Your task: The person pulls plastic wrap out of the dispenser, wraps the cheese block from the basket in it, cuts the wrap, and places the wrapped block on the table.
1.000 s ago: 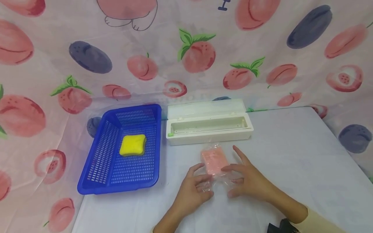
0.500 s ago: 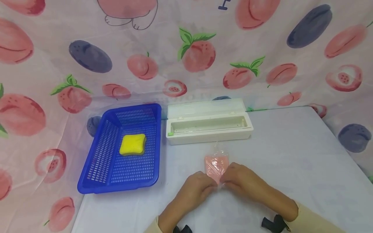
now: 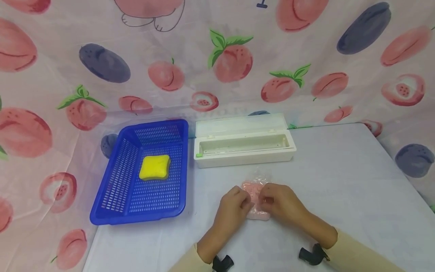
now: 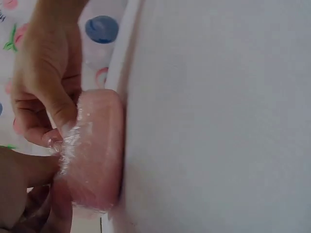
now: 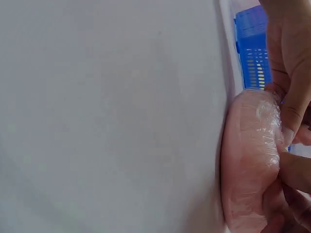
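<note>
A pink sponge-like block (image 3: 257,215) wrapped in clear plastic film lies on the white table between my hands. My left hand (image 3: 231,207) pinches the film along the block's left side, thumb against fingers. From the right, my right hand (image 3: 285,202) pinches film over the block's top. In the left wrist view, the wrapped block (image 4: 99,150) shows wrinkled, shiny film gathered at the fingertips. The right wrist view shows the block (image 5: 248,155) flat on the cloth, with both thumbs close together at the film. Fingers hide part of its upper face.
A blue perforated basket (image 3: 139,219) stands at the left, holding a yellow sponge (image 3: 154,167). Behind my hands sits a long white film dispenser box (image 3: 244,160), its clear lid (image 3: 241,124) raised. A fruit-patterned curtain (image 3: 190,45) hangs behind the white-covered table (image 3: 357,196).
Loose fingers beside the block now pinch its film. Both hands first closed at the near edge, then moved up over the block, and the film is drawn over its top.
</note>
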`<control>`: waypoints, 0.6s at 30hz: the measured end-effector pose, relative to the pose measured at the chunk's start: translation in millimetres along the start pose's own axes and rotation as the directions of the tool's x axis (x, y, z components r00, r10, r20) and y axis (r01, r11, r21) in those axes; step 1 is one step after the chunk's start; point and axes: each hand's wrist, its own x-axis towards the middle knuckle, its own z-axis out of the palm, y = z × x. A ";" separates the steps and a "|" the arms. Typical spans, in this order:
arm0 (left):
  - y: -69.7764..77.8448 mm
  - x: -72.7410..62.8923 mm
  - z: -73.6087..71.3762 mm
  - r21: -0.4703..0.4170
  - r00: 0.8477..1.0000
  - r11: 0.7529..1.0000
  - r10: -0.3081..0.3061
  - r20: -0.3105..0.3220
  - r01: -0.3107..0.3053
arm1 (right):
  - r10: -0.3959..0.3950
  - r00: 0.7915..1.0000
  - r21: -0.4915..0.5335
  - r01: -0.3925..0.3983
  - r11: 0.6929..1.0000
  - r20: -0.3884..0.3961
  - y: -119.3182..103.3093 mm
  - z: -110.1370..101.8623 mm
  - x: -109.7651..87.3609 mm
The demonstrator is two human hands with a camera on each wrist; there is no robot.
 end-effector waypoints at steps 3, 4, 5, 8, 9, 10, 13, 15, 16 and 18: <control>-2.5 -2.6 -0.8 0.189 0.985 0.967 0.169 0.016 -0.169 | -0.091 0.994 -0.116 0.098 0.988 0.060 -0.4 -2.2 -2.0; -3.6 -3.7 -2.0 0.258 0.974 0.940 0.221 0.045 -0.225 | -0.117 0.990 -0.160 0.129 0.979 0.083 -0.5 -3.3 -3.5; -5.1 -5.1 -3.3 0.321 0.961 0.906 0.263 0.081 -0.275 | -0.148 0.984 -0.201 0.165 0.965 0.100 -0.5 -4.6 -5.1; -9.2 -9.2 -8.2 0.454 0.914 0.793 0.349 0.208 -0.406 | -0.208 0.969 -0.303 0.240 0.922 0.136 1.3 -10.0 -10.3; -10.1 -10.3 -10.0 0.473 0.896 0.762 0.371 0.244 -0.443 | -0.221 0.965 -0.323 0.257 0.911 0.144 2.1 -12.6 -11.9; -10.8 -11.3 -11.6 0.472 0.881 0.744 0.386 0.273 -0.473 | -0.231 0.961 -0.345 0.271 0.899 0.153 3.3 -15.3 -13.3; -11.6 -13.1 -15.3 0.441 0.843 0.721 0.420 0.337 -0.535 | -0.269 0.944 -0.393 0.324 0.861 0.191 6.9 -24.2 -17.1; -11.5 -13.1 -15.3 0.418 0.827 0.719 0.424 0.370 -0.556 | -0.282 0.936 -0.410 0.347 0.844 0.211 8.5 -29.1 -18.4; -11.5 -13.2 -15.0 0.414 0.824 0.720 0.418 0.383 -0.557 | -0.280 0.934 -0.413 0.350 0.841 0.222 9.1 -30.9 -19.1; -11.0 -12.6 -14.1 0.433 0.824 0.711 0.394 0.407 -0.554 | -0.274 0.930 -0.402 0.354 0.844 0.244 10.0 -33.3 -20.4</control>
